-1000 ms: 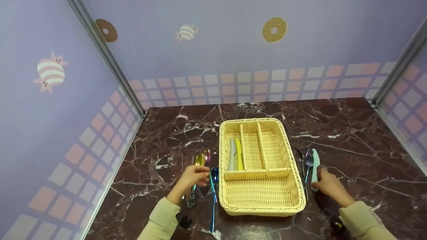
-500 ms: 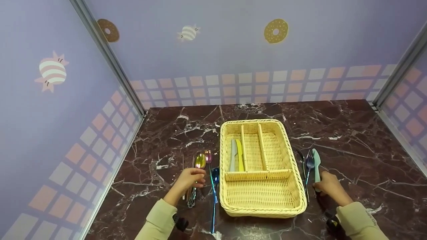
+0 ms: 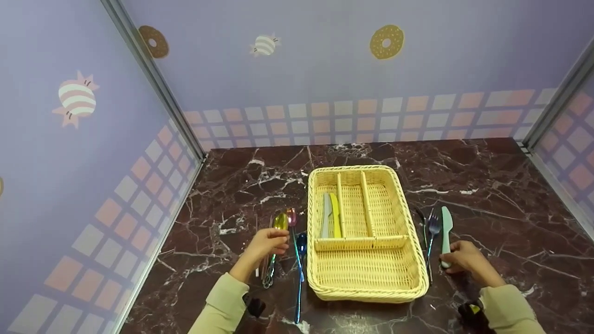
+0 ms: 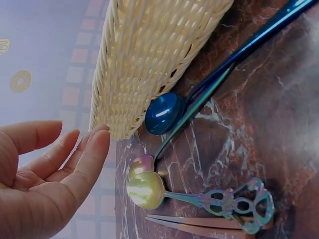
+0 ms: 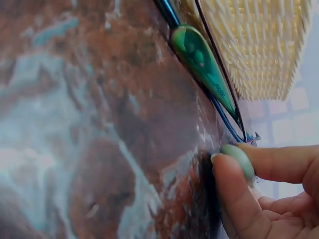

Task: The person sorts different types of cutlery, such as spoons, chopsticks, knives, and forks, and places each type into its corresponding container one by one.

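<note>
My right hand (image 3: 466, 257) pinches the handle end of a mint-green knife (image 3: 446, 229), right of the basket; the right wrist view shows thumb and finger on its rounded end (image 5: 239, 162). Beside the knife lies a bluish metal fork (image 3: 434, 226). My left hand (image 4: 47, 174) is held with loosely bent fingers over the cutlery left of the basket, nothing in its grasp. Under and around it lie a gold-bowled spoon (image 4: 146, 190) with an ornate openwork handle, a pink-bowled spoon (image 3: 291, 216) and a long blue spoon (image 4: 164, 113).
A pale yellow wicker basket (image 3: 366, 294) with several compartments stands mid-table. Its left compartment holds a grey knife (image 3: 325, 215) and a yellow knife (image 3: 335, 218). Thin pinkish sticks (image 4: 199, 223) lie by the gold spoon. Patterned walls (image 3: 325, 60) enclose the marble-look table (image 3: 482, 185).
My right hand has shifted slightly right with the mint-green knife, which now lies farther from the fork. The left hand stays over the spoons with little movement.
</note>
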`<act>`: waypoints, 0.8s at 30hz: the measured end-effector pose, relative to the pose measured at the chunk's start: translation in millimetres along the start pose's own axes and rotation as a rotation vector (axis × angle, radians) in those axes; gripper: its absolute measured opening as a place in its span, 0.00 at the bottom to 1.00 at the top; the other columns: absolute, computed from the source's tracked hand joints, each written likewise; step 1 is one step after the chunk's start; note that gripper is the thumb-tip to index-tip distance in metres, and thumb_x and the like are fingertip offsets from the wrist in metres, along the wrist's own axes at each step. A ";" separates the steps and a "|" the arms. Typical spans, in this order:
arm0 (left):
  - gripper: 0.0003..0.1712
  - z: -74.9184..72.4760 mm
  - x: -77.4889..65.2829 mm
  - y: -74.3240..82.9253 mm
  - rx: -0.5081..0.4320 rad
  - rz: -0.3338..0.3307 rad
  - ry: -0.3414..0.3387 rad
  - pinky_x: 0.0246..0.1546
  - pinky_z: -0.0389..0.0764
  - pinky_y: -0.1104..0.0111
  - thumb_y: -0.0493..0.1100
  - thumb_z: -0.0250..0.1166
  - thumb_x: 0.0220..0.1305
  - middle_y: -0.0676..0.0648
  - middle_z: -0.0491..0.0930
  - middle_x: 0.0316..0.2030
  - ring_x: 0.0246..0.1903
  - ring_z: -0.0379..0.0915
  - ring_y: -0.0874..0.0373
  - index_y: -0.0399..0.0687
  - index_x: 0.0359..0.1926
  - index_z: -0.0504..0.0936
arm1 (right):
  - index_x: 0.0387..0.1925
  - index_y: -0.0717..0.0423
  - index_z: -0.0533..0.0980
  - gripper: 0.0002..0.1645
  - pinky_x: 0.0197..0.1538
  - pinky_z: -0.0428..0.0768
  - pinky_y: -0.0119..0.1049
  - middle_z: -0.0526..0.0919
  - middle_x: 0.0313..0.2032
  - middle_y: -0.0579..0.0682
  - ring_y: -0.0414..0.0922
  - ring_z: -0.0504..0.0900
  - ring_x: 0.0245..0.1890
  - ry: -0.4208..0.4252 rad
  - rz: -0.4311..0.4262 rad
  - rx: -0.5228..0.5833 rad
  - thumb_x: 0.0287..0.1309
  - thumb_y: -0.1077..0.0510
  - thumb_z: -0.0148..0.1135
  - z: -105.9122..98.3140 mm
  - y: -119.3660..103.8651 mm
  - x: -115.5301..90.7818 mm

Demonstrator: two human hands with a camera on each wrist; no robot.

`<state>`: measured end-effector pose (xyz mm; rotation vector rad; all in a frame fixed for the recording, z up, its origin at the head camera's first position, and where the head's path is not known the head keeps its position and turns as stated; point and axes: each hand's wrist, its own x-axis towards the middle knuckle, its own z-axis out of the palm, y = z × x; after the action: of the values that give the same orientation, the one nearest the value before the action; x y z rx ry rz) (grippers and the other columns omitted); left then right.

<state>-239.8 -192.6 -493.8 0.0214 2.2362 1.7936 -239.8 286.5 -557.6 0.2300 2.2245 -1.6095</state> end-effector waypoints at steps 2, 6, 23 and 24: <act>0.22 0.9 -0.4 0.9 -0.002 0.003 -0.016 0.38 0.82 0.62 0.32 0.55 0.60 0.33 0.77 0.40 0.33 0.78 0.55 0.18 0.52 0.67 | 0.35 0.74 0.63 0.11 0.27 0.81 0.32 0.73 0.22 0.50 0.39 0.78 0.18 -0.006 -0.002 0.030 0.54 0.69 0.55 -1.3 -2.5 -0.4; 0.24 5.0 1.5 3.3 -0.022 0.008 -0.030 0.35 0.82 0.65 0.31 0.56 0.60 0.30 0.76 0.42 0.29 0.78 0.59 0.18 0.55 0.64 | 0.39 0.75 0.61 0.15 0.30 0.82 0.32 0.73 0.24 0.48 0.39 0.79 0.21 0.006 -0.038 0.120 0.56 0.68 0.55 -3.4 -14.3 -0.7; 0.23 84.8 29.9 86.3 -0.096 0.168 -0.024 0.30 0.81 0.69 0.34 0.58 0.59 0.36 0.79 0.36 0.24 0.74 0.63 0.28 0.55 0.70 | 0.43 0.69 0.65 0.15 0.33 0.81 0.32 0.76 0.27 0.45 0.37 0.78 0.26 -0.026 -0.323 0.294 0.55 0.67 0.56 36.9 -113.4 -18.9; 0.22 90.9 30.9 89.6 -0.107 0.179 -0.024 0.31 0.81 0.69 0.34 0.58 0.59 0.35 0.78 0.37 0.25 0.75 0.63 0.27 0.54 0.70 | 0.43 0.68 0.65 0.14 0.32 0.81 0.32 0.76 0.27 0.45 0.37 0.78 0.26 -0.047 -0.331 0.286 0.55 0.68 0.57 43.1 -118.4 -20.6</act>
<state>-263.6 -79.4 -431.7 0.2273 2.1785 1.9915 -253.4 208.9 -457.1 -0.1071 2.0722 -2.0847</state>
